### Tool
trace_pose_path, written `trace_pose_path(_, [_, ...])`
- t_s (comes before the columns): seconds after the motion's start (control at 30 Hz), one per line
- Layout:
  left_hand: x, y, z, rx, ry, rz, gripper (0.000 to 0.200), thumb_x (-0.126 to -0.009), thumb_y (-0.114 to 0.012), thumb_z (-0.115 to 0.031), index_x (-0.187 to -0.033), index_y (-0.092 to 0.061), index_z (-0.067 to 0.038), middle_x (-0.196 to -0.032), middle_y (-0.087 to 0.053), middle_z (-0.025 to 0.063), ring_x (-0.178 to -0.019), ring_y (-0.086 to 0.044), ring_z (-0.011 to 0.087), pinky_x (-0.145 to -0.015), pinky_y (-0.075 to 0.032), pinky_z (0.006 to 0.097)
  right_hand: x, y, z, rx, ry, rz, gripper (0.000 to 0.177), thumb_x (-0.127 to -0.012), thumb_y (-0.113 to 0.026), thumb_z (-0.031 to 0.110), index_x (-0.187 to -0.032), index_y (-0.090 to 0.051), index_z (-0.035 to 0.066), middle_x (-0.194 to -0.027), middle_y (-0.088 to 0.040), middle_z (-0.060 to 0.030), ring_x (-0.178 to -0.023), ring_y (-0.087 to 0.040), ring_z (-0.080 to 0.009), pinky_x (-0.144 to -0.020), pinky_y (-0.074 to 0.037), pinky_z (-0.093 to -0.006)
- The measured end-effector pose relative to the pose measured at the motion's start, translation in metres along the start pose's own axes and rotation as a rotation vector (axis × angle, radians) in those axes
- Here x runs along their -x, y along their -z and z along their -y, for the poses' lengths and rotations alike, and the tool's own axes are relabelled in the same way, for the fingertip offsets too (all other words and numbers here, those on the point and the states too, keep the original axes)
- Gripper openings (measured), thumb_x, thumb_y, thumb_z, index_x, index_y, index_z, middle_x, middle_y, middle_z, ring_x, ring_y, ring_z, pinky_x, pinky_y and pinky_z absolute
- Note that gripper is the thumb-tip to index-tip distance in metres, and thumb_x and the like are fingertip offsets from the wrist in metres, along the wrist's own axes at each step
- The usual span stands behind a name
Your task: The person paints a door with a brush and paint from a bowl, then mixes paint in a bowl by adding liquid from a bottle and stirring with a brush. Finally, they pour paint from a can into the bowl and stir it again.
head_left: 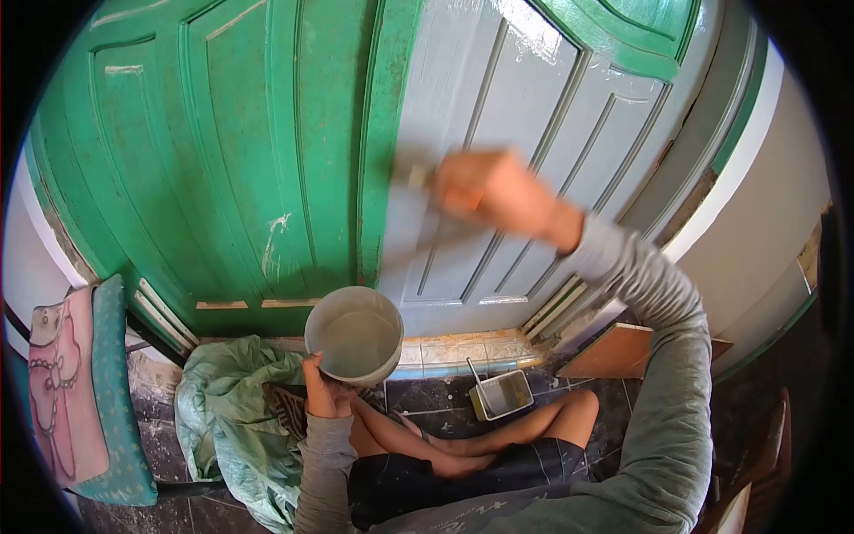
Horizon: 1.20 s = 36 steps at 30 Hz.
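Observation:
Two door leaves stand before me: the left leaf [258,133] is green, while the right leaf [525,116] is mostly grey with green left at its top. My right hand [498,191], smeared by motion, is closed round a paintbrush [414,175] at the grey leaf's left edge. The brush points left, toward the green strip where the leaves meet. Low in front of the doors, my left hand [329,392] grips a paint bucket [387,356], tilted so that its inside faces me. Grey paint coats the inside.
On the tiled floor by my crossed legs sits a paint tray [503,396] with a handled tool in it. A crumpled green sheet [231,400] lies left of my legs. Farther left stands a chair [124,392] with a pink cloth [76,392]. A brown board [609,351] leans at the right.

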<state>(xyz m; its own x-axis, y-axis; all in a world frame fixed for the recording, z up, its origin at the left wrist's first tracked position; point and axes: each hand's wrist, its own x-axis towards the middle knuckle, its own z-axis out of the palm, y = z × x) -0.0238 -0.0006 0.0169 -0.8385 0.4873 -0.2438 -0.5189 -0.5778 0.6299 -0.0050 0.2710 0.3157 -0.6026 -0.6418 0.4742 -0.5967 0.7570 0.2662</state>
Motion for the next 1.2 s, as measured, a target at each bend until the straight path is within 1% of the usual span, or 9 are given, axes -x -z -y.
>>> trace_pose_path(0.1, [0.001, 0.000, 0.000, 0.009, 0.013, -0.049, 0.065, -0.087, -0.049, -0.059, -0.135, -0.049, -0.015, -0.123, -0.061, 0.0069, -0.099, -0.064, 0.0265, -0.063, -0.053, 0.0416, -0.025, 0.078, -0.042, 0.203, -0.062, -0.329, 0.014, -0.089, -0.070, 0.017, -0.100, -0.070, 0.007, -0.083, -0.068, -0.0121, -0.070, -0.066, -0.0294, -0.065, -0.054, -0.0350])
trace_pose_path(0.2, [-0.001, -0.001, 0.002, 0.018, 0.002, -0.084, 0.063, -0.088, -0.050, -0.058, -0.133, -0.050, -0.014, -0.114, -0.063, 0.0056, -0.088, -0.065, 0.0238, -0.057, -0.051, 0.0360, -0.039, 0.104, -0.024, 0.519, -0.091, -0.589, 0.009, -0.085, -0.075, 0.005, -0.093, -0.071, 0.003, -0.083, -0.072, -0.0098, -0.068, -0.067, -0.0195, -0.059, -0.057, -0.0299])
trace_pose_path(0.33, [0.007, -0.002, 0.000, 0.030, 0.027, -0.115, 0.067, -0.087, -0.053, -0.061, -0.133, -0.051, -0.014, -0.114, -0.064, 0.0046, -0.084, -0.065, 0.0192, -0.055, -0.049, 0.0301, 0.023, 0.006, -0.014, 0.611, 0.186, -0.214, 0.028, -0.073, -0.070, 0.012, -0.100, -0.064, 0.009, -0.094, -0.066, -0.0047, -0.079, -0.066, -0.0224, -0.053, -0.055, -0.0356])
trace_pose_path(0.5, [0.010, 0.024, 0.000, -0.043, -0.005, -0.068, 0.068, -0.086, -0.054, -0.061, -0.135, -0.050, -0.013, -0.113, -0.065, 0.0050, -0.078, -0.065, 0.0167, -0.051, -0.048, 0.0262, 0.105, -0.139, 0.064, 0.255, 0.102, 0.186, 0.012, -0.077, -0.066, 0.012, -0.087, -0.060, 0.009, -0.083, -0.060, -0.0064, -0.067, -0.062, -0.0177, -0.049, -0.053, -0.0307])
trace_pose_path(0.73, [0.010, 0.030, -0.004, -0.055, 0.021, -0.116, 0.072, -0.086, -0.052, -0.063, -0.136, -0.048, -0.012, -0.116, -0.065, 0.0074, -0.073, -0.064, 0.0184, -0.050, -0.047, 0.0258, 0.027, -0.012, -0.002, 0.009, -0.334, -0.143, 0.012, -0.086, -0.073, 0.008, -0.098, -0.070, 0.006, -0.085, -0.070, -0.0099, -0.075, -0.069, -0.0251, -0.065, -0.056, -0.0313])
trace_pose_path(0.97, [0.011, 0.021, -0.005, -0.023, 0.017, -0.169, 0.072, -0.086, -0.052, -0.063, -0.137, -0.049, -0.013, -0.118, -0.064, 0.0067, -0.079, -0.064, 0.0194, -0.054, -0.047, 0.0267, -0.005, 0.041, -0.034, 0.694, 0.128, -0.605, 0.010, -0.085, -0.075, 0.006, -0.093, -0.069, 0.003, -0.078, -0.068, -0.0086, -0.063, -0.065, -0.0141, -0.050, -0.053, -0.0254])
trace_pose_path(1.03, [0.009, 0.031, -0.006, -0.056, 0.007, -0.161, 0.071, -0.086, -0.052, -0.063, -0.137, -0.049, -0.013, -0.118, -0.064, 0.0061, -0.081, -0.064, 0.0200, -0.056, -0.047, 0.0276, 0.030, -0.004, -0.007, 0.621, 0.042, -0.301, 0.025, -0.076, -0.073, 0.004, -0.100, -0.071, 0.006, -0.089, -0.069, -0.0096, -0.080, -0.069, -0.0243, -0.064, -0.055, -0.0333])
trace_pose_path(1.07, [0.009, 0.034, -0.006, -0.073, -0.004, -0.166, 0.071, -0.086, -0.052, -0.062, -0.136, -0.049, -0.013, -0.118, -0.064, 0.0058, -0.081, -0.064, 0.0203, -0.057, -0.047, 0.0282, 0.037, -0.040, 0.008, 0.561, 0.061, -0.255, 0.032, -0.066, -0.075, 0.016, -0.096, -0.066, 0.010, -0.095, -0.068, -0.0049, -0.079, -0.066, -0.0188, -0.056, -0.055, -0.0323])
trace_pose_path(1.2, [0.010, 0.042, -0.004, -0.049, -0.014, -0.175, 0.068, -0.086, -0.052, -0.061, -0.135, -0.050, -0.013, -0.115, -0.065, 0.0056, -0.080, -0.064, 0.0204, -0.053, -0.045, 0.0279, 0.102, -0.182, 0.074, 0.227, 0.009, 0.094, 0.014, -0.077, -0.064, 0.013, -0.090, -0.059, 0.010, -0.081, -0.057, -0.0038, -0.076, -0.065, -0.0182, -0.051, -0.053, -0.0307])
